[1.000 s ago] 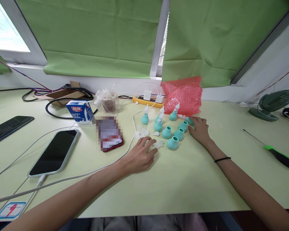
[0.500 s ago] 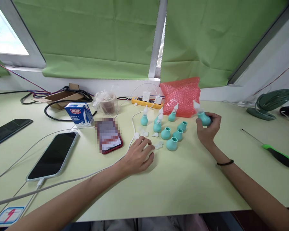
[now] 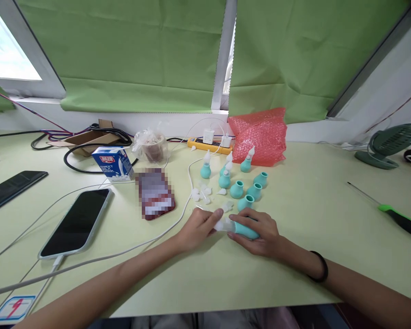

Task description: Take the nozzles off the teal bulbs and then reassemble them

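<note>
My right hand (image 3: 260, 233) is closed round a teal rubber bulb (image 3: 247, 231) lying on its side just above the pale green table (image 3: 294, 256). My left hand (image 3: 200, 226) pinches the bulb's clear nozzle tip (image 3: 222, 224) with thumb and fingers. Behind the hands stand several more teal bulbs (image 3: 245, 201); some of them (image 3: 206, 168) have white nozzles fitted. Loose clear nozzle tips (image 3: 201, 194) lie scattered left of the bulbs.
A pink bubble-wrap bag (image 3: 258, 135) sits behind the bulbs beside a yellow power strip (image 3: 208, 145). A red phone (image 3: 155, 194), a larger phone on a cable (image 3: 77, 221) and a milk carton (image 3: 113, 163) lie left. A green-handled screwdriver (image 3: 393, 217) lies far right.
My right hand brought the teal bulb from the back right down to the front centre. My left hand moved right and took hold of its nozzle.
</note>
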`<state>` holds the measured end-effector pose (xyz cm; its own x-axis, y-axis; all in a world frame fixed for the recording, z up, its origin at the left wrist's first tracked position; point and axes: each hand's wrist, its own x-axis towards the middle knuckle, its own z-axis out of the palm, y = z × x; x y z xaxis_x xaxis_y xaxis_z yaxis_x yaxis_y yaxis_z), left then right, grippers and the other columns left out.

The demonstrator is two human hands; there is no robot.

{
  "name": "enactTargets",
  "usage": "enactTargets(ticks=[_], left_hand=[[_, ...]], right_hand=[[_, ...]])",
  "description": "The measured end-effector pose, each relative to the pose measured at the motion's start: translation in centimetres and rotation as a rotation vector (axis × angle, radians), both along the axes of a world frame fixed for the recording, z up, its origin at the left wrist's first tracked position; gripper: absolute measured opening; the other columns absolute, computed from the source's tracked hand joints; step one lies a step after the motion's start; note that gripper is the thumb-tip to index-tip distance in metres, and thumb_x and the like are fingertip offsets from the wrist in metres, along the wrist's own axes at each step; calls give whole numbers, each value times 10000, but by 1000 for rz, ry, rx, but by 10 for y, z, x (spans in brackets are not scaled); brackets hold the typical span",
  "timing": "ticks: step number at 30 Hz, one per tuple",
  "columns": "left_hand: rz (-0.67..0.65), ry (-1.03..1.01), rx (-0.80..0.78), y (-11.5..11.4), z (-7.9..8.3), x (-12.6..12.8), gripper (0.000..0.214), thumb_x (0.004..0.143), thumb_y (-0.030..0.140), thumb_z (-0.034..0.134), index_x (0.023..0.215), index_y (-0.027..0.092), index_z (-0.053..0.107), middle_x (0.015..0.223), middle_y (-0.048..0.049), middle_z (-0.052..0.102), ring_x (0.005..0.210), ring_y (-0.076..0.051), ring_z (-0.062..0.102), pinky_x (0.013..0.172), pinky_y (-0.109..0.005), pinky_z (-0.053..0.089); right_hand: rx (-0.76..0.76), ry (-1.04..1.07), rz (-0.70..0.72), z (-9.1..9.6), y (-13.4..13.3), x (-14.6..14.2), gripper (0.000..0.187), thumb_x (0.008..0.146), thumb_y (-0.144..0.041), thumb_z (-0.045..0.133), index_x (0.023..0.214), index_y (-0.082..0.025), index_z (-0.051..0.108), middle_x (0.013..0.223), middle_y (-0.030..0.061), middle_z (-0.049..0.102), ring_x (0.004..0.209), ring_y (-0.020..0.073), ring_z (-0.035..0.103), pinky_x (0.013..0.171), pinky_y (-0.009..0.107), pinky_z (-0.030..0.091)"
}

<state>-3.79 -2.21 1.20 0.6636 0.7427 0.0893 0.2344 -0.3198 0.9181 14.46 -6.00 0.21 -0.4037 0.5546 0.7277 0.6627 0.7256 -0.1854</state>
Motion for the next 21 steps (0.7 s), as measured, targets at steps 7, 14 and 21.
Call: enactTargets(ticks=[7, 14, 21], left_hand=[[84, -341, -445, 16, 5, 0, 489, 795, 539, 289, 480, 166, 310, 329, 70, 268, 321, -37, 226, 360, -181, 187], [326, -331, -144, 25, -3, 0, 259, 736, 368, 515, 895, 170, 463, 550, 47, 455, 478, -66, 416, 394, -154, 375], [268, -293, -16, 13, -2, -1, 245, 754, 209, 457, 993, 176, 498, 833, -32, 544, 699, -109, 525, 604, -252, 497]], right_hand=[[-91, 57, 70, 5, 0, -3, 279, 661, -270, 621, 931, -230, 566, 705, 30, 581, 580, 128, 561, 487, 228, 442], [-192, 85, 159, 5, -2, -8, 287, 653, -276, 617, 928, -221, 557, 725, 36, 575, 610, 141, 554, 506, 246, 445], [-474, 331, 98, 5, -1, -9, 196, 703, -279, 579, 878, -210, 525, 762, 40, 565, 673, 171, 552, 613, 310, 464]])
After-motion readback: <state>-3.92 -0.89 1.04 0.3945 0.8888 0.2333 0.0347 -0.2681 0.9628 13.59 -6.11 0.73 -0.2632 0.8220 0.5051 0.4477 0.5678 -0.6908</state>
